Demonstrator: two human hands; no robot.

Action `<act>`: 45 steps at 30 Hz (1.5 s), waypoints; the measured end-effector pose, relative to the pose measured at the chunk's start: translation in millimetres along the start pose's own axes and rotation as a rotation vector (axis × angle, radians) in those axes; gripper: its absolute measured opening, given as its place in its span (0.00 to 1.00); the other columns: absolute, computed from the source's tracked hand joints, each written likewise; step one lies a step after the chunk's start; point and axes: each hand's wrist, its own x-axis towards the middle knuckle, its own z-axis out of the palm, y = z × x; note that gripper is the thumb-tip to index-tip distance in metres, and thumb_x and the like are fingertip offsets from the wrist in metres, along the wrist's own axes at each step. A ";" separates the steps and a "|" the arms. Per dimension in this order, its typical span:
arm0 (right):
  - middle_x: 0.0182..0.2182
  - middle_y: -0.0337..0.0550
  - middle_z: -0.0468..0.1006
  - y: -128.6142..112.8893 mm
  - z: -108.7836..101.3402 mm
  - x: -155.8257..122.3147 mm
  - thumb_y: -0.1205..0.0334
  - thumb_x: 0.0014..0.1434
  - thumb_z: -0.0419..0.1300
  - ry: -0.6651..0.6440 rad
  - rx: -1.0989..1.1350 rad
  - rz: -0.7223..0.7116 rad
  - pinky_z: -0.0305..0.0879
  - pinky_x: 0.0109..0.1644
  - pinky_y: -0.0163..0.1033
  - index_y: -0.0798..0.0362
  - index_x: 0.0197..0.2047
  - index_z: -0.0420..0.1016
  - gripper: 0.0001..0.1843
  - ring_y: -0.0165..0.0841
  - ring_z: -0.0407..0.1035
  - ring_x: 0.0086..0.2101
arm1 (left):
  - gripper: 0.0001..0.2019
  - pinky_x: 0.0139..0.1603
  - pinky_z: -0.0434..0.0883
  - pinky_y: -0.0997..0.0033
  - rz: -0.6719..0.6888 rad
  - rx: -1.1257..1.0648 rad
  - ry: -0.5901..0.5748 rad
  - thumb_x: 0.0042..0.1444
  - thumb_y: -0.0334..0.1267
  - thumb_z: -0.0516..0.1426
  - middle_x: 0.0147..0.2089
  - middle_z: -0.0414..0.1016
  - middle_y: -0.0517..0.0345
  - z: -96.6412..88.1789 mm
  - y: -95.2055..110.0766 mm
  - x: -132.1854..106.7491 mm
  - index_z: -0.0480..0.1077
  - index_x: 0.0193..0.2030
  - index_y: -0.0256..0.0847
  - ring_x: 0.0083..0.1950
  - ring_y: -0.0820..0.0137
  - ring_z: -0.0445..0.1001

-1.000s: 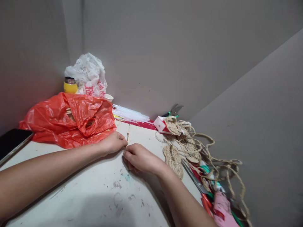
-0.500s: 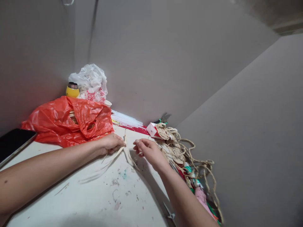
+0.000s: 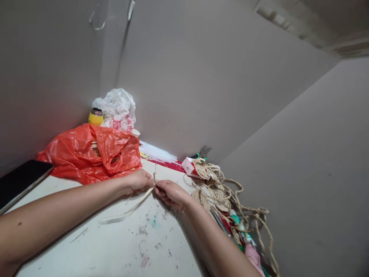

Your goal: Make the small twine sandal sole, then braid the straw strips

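Pale flat fibre strips (image 3: 140, 203), like dry husk or straw, trail down and left over the white table (image 3: 115, 246). My left hand (image 3: 140, 181) pinches them near their top, where a short thin end sticks up beyond the fingers. Fingertips of my right hand (image 3: 172, 194) meet those of the left and are closed on the strips too. The strip end that goes into the right hand is mostly hidden by its fingers.
A red plastic bag (image 3: 86, 154) lies behind my left arm, with a phone (image 3: 24, 181) left of it. Behind stand a yellow jar (image 3: 96, 117) and a white bag (image 3: 118, 105). White sticks (image 3: 158, 152), pliers (image 3: 204, 152) and braided cord (image 3: 219, 194) line the back and right edges.
My right hand has moved left to meet the left hand and closed on the strips; it was apart from them before. The view has shifted slightly. My left hand keeps its pinch.
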 end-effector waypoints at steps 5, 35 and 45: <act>0.13 0.25 0.48 6.4 -2.9 1.2 0.53 0.55 0.54 -0.094 0.056 -0.031 0.30 0.15 0.29 0.52 0.21 0.56 0.16 0.20 0.35 0.14 | 0.13 0.16 0.42 0.76 0.007 0.082 -0.001 0.42 0.45 0.59 0.13 0.50 0.71 -2.2 2.8 -2.1 0.61 0.21 0.40 0.15 0.81 0.45; 0.16 0.27 0.49 20.7 -22.8 9.4 0.54 0.57 0.55 -0.218 0.224 -0.043 0.30 0.14 0.27 0.52 0.21 0.54 0.18 0.20 0.36 0.15 | 0.13 0.32 0.64 0.70 0.003 1.361 0.436 0.49 0.47 0.55 0.31 0.76 0.52 -92.5 51.5 -81.1 0.75 0.33 0.41 0.32 0.63 0.72; 0.16 0.27 0.49 24.2 -23.3 11.5 0.52 0.58 0.55 -0.223 0.215 -0.044 0.30 0.15 0.27 0.53 0.22 0.55 0.19 0.20 0.36 0.16 | 0.12 0.27 0.61 0.76 0.200 0.766 0.440 0.47 0.46 0.58 0.26 0.72 0.61 -138.4 83.9 -59.7 0.73 0.31 0.39 0.26 0.73 0.67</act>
